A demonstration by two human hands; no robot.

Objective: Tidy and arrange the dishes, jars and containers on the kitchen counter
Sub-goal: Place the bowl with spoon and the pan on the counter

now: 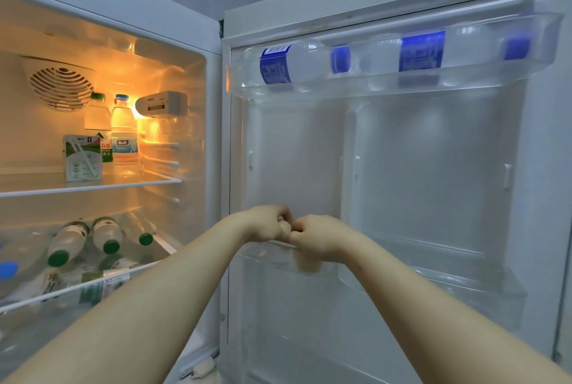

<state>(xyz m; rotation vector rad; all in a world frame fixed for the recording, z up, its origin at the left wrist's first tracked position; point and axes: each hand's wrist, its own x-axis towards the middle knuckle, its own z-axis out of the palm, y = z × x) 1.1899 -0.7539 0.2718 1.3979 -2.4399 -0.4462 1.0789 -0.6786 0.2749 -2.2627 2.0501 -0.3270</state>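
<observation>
**A:** where's the thing you're working on?

**B:** Clear plastic door bin point(266, 263), mid-height on the open white fridge door point(294, 151), on its hinge side. I have both hands at its front rim, knuckles touching.

**A:** grip?

**B:** Right hand point(318, 236) is hooked over the rim. Its fingers point(306, 266) show through the plastic inside the bin. Left hand point(266, 224) is curled tight just above the rim against the right. I can't tell what it has hold of, if anything.

**A:** surroundings?

**B:** A second clear bin point(433, 284) sits just beside it, on the right. Well above is the top clear door shelf point(309, 89), with two blue-labelled water bottles point(278, 64) point(421, 52) lying on their sides. To the left is the lit cabinet. On its glass shelf point(139, 180) a green-and-white carton point(83, 157) stands in front of two upright bottles point(98, 114) point(123, 132). On the shelf below, green-capped bottles point(66, 244) point(106, 235) lie on their sides. A round fan grille point(60, 87) is on the back wall.

**A:** obstructions?

**B:** My forearms cross the lower frame and cover part of the rim. The bin contents are too blurred to read.
</observation>
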